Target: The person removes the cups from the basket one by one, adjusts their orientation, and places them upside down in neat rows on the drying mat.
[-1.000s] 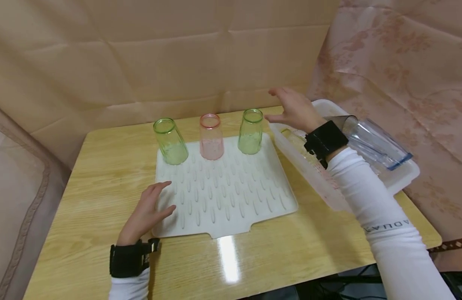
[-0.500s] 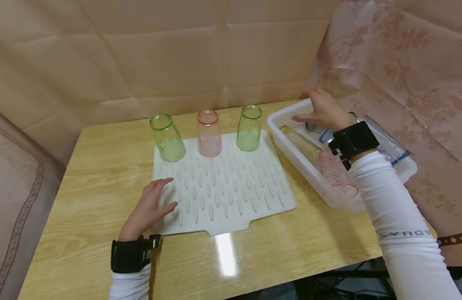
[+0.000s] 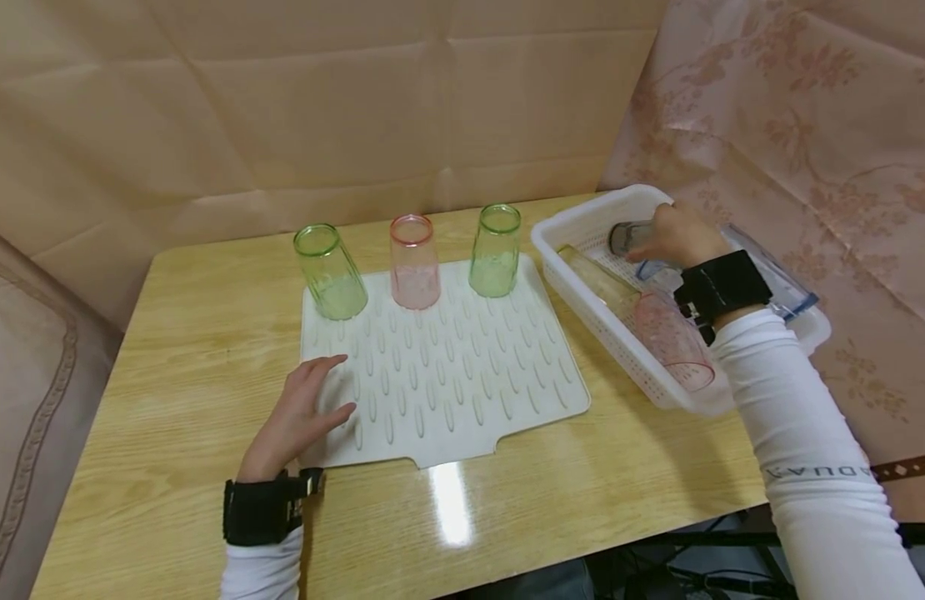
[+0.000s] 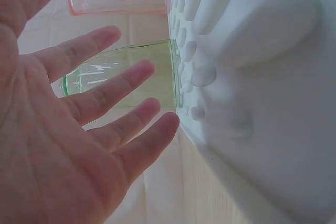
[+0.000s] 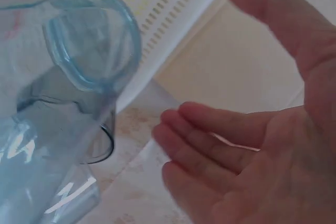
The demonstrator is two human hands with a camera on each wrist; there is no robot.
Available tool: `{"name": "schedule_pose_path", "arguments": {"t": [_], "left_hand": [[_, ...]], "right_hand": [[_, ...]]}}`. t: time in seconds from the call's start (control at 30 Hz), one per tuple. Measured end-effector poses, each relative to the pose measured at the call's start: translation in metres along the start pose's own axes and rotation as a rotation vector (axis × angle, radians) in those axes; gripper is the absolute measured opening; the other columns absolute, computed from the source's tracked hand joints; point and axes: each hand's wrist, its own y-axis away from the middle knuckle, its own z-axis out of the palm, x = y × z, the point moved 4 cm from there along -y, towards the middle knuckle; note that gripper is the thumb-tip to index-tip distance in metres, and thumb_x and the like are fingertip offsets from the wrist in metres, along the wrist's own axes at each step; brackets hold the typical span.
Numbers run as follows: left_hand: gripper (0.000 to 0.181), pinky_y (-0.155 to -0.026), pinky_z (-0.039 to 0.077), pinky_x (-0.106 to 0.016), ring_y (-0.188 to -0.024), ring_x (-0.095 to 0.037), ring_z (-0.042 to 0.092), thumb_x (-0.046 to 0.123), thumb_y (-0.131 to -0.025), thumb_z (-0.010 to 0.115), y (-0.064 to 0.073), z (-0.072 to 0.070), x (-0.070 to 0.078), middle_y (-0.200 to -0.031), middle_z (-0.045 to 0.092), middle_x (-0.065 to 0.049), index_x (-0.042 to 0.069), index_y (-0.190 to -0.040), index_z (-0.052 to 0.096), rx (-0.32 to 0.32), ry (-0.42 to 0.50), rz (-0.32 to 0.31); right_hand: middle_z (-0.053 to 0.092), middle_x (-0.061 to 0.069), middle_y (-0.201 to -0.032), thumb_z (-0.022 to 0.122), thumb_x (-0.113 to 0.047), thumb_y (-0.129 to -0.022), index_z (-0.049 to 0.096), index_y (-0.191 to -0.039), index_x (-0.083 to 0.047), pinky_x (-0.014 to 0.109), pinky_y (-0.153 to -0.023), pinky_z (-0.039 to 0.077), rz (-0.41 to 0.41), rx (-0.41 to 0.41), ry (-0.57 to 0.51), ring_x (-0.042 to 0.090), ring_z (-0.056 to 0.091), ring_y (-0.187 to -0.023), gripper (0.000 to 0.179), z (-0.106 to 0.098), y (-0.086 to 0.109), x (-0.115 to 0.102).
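Observation:
My left hand (image 3: 301, 417) hovers at the left edge of a white ribbed drying mat (image 3: 458, 446), fingers spread and holding nothing. In the left wrist view a green glass (image 4: 157, 77) stands behind those fingers. My right hand (image 3: 680, 237) reaches into a white perforated basket (image 3: 593, 321), beside a grey glass (image 3: 623, 239). In the right wrist view its fingers (image 5: 189, 145) and thumb are apart, with no glass between them. A bluish glass (image 5: 31, 156) lies close by. Part of the grey glass is hidden by the hand in the head view.
On the mat's back edge stand two green glasses and a pink glass (image 3: 415, 262), upside down. The basket also holds a yellow glass (image 3: 597, 279), a pink glass (image 3: 668, 337) and a clear blue-based glass (image 3: 777, 275). Curtains hang behind the wooden table (image 3: 200, 333).
My right hand has moved right from beside the rear green glass, over the basket's rim and down into the basket. The left hand has stayed in place.

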Motion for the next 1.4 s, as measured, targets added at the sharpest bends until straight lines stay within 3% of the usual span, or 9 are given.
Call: {"name": "schedule_pose_path", "arguments": {"t": [0.13, 0.5, 0.8, 0.9, 1.13, 1.4], "left_hand": [[0.067, -0.103, 0.028, -0.06, -0.129, -0.043, 0.029, 0.01, -0.083, 0.075, 0.001, 0.001, -0.001, -0.136, 0.04, -0.027, -0.003, -0.139, 0.042, -0.004, 0.004, -0.011], [0.067, -0.104, 0.027, -0.06, -0.13, -0.042, 0.027, 0.009, -0.083, 0.074, 0.003, 0.001, -0.002, -0.138, 0.038, -0.026, -0.002, -0.14, 0.041, -0.011, 0.012, -0.03], [0.067, -0.103, 0.028, -0.06, -0.129, -0.043, 0.029, 0.01, -0.083, 0.075, 0.004, 0.001, -0.002, -0.138, 0.038, -0.027, -0.002, -0.14, 0.041, -0.013, 0.004, -0.038], [0.067, -0.103, 0.029, -0.06, -0.129, -0.043, 0.029, 0.009, -0.083, 0.075, 0.004, 0.001, -0.002, -0.137, 0.039, -0.027, -0.003, -0.14, 0.042, -0.01, 0.002, -0.032], [0.066, -0.103, 0.028, -0.06, -0.129, -0.043, 0.029, 0.01, -0.083, 0.075, 0.006, 0.001, -0.004, -0.137, 0.04, -0.026, -0.003, -0.139, 0.042, -0.008, 0.006, -0.038], [0.065, -0.103, 0.028, -0.06, -0.129, -0.042, 0.03, 0.01, -0.083, 0.075, 0.005, 0.001, -0.003, -0.137, 0.04, -0.026, -0.002, -0.139, 0.043, -0.007, -0.004, -0.039]], "right_hand": [[0.045, 0.043, -0.114, 0.073, -0.033, -0.079, 0.053, -0.107, 0.021, 0.063, -0.085, 0.041, 0.044, -0.051, 0.067, 0.054, 0.046, -0.105, 0.064, 0.005, 0.0, 0.006], [0.046, 0.046, -0.112, 0.074, -0.032, -0.079, 0.055, -0.108, 0.02, 0.066, -0.079, 0.043, 0.119, -0.082, 0.101, 0.059, 0.043, -0.102, 0.063, 0.013, 0.001, 0.012], [0.06, 0.034, -0.092, 0.076, -0.027, -0.074, 0.065, -0.08, 0.007, 0.06, -0.069, 0.048, 0.095, -0.03, 0.1, 0.049, 0.057, -0.083, 0.036, 0.021, 0.003, 0.011], [0.058, 0.038, -0.098, 0.076, -0.026, -0.072, 0.066, -0.083, 0.008, 0.063, -0.071, 0.047, 0.12, -0.013, 0.103, 0.053, 0.056, -0.087, 0.037, 0.027, 0.002, 0.014], [0.04, 0.047, -0.116, 0.074, -0.023, -0.071, 0.055, -0.107, 0.018, 0.068, -0.083, 0.04, 0.236, -0.003, 0.111, 0.061, 0.044, -0.105, 0.057, 0.033, 0.0, 0.013], [0.03, 0.046, -0.119, 0.073, -0.019, -0.069, 0.048, -0.116, 0.022, 0.067, -0.089, 0.035, 0.25, -0.015, 0.13, 0.059, 0.031, -0.114, 0.067, 0.038, 0.008, 0.011]]}}
